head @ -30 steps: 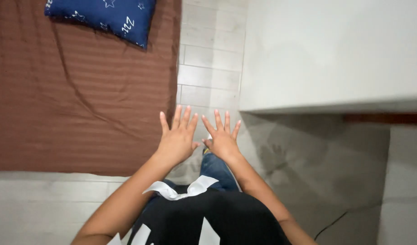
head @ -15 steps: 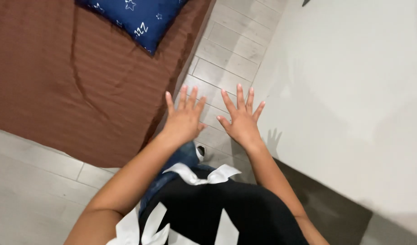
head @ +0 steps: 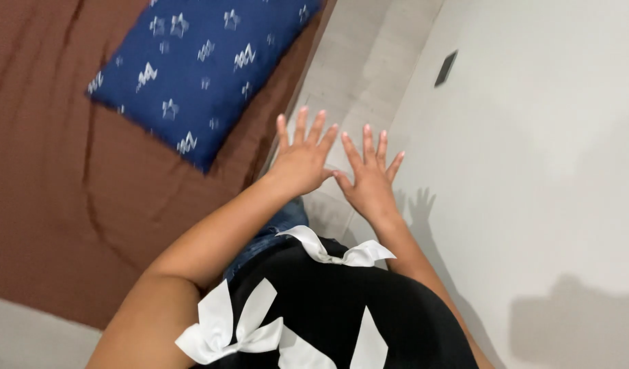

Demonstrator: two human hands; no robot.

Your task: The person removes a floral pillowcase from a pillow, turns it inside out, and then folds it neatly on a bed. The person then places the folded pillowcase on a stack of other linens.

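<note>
My left hand (head: pixel 302 158) and my right hand (head: pixel 369 179) are both held out in front of me, palms down, fingers spread, thumbs nearly touching. Neither holds anything. They hover over a strip of pale tiled floor (head: pixel 359 82) between a bed and a wall. My left hand is closest to the edge of the brown striped bedsheet (head: pixel 61 198). A dark blue pillow (head: pixel 198 65) with white star and zigzag marks lies on the sheet, up and left of my hands. Below my forearms I see my black top with white bows (head: pixel 308 321).
A white wall (head: pixel 547 171) fills the right side, with my hands' shadows on it and a small dark wall plate (head: pixel 446 68) higher up. The bed takes up the left side. The floor strip between them is narrow.
The view has swung and tilted toward the pillow end of the bed, so the pillow now looks larger and closer. My hands stay spread and empty, drawn nearer together.
</note>
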